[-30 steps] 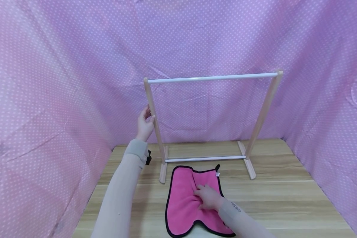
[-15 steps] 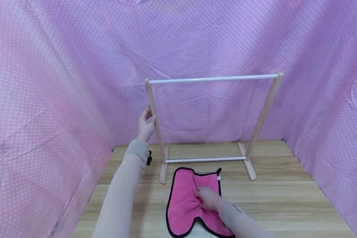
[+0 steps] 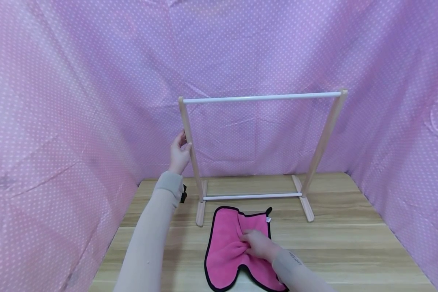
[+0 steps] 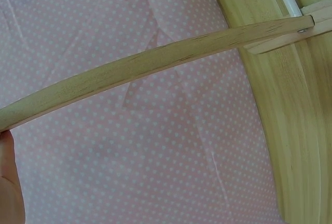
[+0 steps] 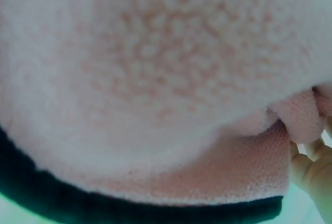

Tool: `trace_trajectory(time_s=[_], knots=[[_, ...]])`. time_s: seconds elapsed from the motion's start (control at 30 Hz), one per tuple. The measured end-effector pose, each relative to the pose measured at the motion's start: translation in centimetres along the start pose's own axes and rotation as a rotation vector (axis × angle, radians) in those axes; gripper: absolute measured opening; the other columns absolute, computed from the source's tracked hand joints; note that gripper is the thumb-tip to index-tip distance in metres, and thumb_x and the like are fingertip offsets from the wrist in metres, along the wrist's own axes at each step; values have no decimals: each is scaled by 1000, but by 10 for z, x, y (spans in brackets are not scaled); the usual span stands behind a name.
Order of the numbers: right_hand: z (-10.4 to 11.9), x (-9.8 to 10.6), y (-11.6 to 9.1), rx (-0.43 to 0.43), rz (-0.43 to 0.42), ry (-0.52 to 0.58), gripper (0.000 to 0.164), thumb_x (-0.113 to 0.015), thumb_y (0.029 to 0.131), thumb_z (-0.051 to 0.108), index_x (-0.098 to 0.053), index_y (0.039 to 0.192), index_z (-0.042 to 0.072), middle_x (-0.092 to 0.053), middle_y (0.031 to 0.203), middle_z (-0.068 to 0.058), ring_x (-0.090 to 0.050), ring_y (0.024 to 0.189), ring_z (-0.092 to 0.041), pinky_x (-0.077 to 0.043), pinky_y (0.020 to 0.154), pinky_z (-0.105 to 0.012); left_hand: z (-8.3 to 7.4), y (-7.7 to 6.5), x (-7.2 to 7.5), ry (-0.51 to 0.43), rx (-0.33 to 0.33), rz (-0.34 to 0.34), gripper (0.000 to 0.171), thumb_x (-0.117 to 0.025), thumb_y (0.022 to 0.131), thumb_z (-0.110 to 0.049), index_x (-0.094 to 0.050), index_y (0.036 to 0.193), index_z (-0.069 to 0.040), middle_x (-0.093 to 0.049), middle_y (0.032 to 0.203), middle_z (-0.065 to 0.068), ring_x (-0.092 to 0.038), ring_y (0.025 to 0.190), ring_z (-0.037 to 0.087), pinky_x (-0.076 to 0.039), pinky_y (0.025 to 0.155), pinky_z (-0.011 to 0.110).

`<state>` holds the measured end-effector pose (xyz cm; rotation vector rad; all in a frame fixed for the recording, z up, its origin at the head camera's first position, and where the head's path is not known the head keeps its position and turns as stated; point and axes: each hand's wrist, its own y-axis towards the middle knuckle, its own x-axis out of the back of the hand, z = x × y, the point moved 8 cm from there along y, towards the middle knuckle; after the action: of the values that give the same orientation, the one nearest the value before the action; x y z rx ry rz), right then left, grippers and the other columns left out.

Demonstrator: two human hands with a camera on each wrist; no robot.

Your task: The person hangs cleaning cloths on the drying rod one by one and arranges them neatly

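A light wooden rack (image 3: 327, 138) with white crossbars stands upright toward the back of the table. My left hand (image 3: 179, 152) holds its left post, thumb in front and fingers behind; the left wrist view shows this post (image 4: 171, 58) running down to its foot. In front of the rack lies a pink towel (image 3: 222, 243) with black edging, a corner loop and a small white label. Its middle is gathered in folds between the fingers of my right hand (image 3: 259, 244). In the right wrist view, the fluffy towel (image 5: 155, 79) fills most of the picture and partly hides the fingers.
The wood-grain table (image 3: 350, 243) extends around the towel and rack. Pink dotted curtains (image 3: 255, 48) enclose the back and both sides. A small black object (image 3: 183, 194) shows beside the left wrist.
The towel's far edge has slid slightly toward me, and its folds have bunched up more under my right hand. My left hand stays on the post.
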<state>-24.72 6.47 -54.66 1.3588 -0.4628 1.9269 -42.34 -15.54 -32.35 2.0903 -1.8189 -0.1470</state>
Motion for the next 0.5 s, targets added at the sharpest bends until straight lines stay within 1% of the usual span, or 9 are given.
trace_trajectory(time_s=[0.17,0.23,0.33,0.43,0.5], knots=[[0,4,-1,-10,-22,25,23,-76,70,5,-71,91,13,-59,87,4,-51,75,-4,-50,68,-22,1,0,1,-5,-2,4,55,-47,95,5,-33,146,-7,-47,140,16,-45,125,28,-46,103,37],[0,6,-2,-17,-32,35,23,-76,70,6,-71,91,13,-58,87,4,-50,75,-4,-49,68,-22,2,0,1,-2,2,6,55,-47,95,5,-33,146,-8,-46,141,15,-44,126,28,-46,104,37],[1,11,-2,-13,-62,38,22,-77,71,7,-71,92,12,-60,88,4,-53,77,-6,-51,71,-22,3,0,1,0,10,7,55,-47,95,4,-33,147,-9,-46,141,14,-44,126,28,-46,103,37],[3,16,-2,-11,-83,30,22,-78,73,10,-72,94,11,-62,90,3,-57,81,-8,-53,74,-24,3,1,0,-4,9,6,55,-47,95,5,-33,146,-9,-47,140,14,-45,126,27,-47,103,36],[4,18,-1,-14,-81,37,21,-77,76,12,-72,96,11,-62,91,3,-57,82,-8,-53,75,-24,3,0,1,-6,5,1,55,-47,94,5,-34,146,-9,-47,140,14,-45,126,28,-47,103,37]])
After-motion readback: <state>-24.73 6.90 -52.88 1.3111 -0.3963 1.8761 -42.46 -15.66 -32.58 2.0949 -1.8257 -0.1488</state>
